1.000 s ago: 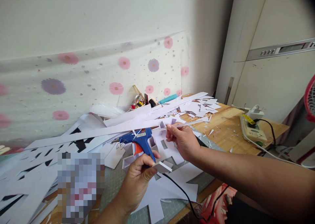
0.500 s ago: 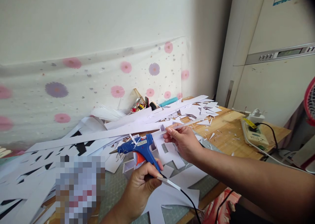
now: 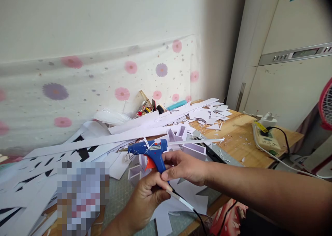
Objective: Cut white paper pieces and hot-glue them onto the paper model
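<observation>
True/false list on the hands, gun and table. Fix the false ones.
1. The blue pistol-shaped glue gun points its metal nozzle toward the picture's left. True.
2. A long translucent stick juts from the gun's rear. True.
3. The right hand is well clear of the gun. False: its thumb and fingers are at the gun's handle.
4. The left hand pinches a thick black rod. False: it pinches a thin white strip.
5. A cream rectangular power strip sits on the brown wooden table. True.

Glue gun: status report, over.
Right hand on glue gun handle. Left hand pinching white strip. Glue stick jutting from gun's rear. Black cord close beside strip.
</observation>
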The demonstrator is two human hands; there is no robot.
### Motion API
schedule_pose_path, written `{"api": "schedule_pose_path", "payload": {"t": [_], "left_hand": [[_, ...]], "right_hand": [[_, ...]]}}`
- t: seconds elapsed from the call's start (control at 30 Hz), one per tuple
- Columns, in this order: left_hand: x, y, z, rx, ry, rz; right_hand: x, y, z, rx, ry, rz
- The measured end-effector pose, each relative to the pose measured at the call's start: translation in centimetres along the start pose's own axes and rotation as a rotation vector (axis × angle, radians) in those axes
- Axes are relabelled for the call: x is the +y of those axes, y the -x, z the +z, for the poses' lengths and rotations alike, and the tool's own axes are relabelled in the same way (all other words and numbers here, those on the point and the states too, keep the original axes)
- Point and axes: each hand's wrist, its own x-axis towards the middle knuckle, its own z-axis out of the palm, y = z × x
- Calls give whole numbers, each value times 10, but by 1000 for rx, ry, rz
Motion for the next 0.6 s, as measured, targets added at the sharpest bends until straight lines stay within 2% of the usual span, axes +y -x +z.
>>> {"api": "schedule_pose_path", "payload": {"t": [0.1, 0.33, 0.6], "left_hand": [[-1, 0, -1, 25, 61, -27], [-3, -4, -3, 43, 4, -63], [0, -5, -1, 61, -95, -46]], "right_hand": [[-1, -1, 1, 30, -56, 50], [2, -3, 0, 201, 47, -56], [5, -5, 2, 235, 159, -64]]}}
